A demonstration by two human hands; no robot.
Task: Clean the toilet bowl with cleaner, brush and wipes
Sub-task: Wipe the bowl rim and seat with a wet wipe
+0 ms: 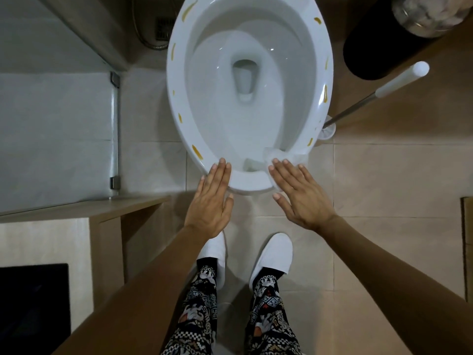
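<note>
Inside, a crumpled wipe (286,156) against the toilet bowl (179,103) rim.

bowl (249,80) open above me | brush (368,98) and black bin (371,52) crowd its right | wooden ledge (84,208) blocks left | floor (371,180) right clear

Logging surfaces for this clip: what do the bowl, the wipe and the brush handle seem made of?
Bowl: glazed white ceramic, by its glossy highlights. Wipe: thin white paper or nonwoven, crumpled on the rim; which one is unclear. Brush handle: shiny metal-looking rod with a matte white grip, probably plastic.
</note>
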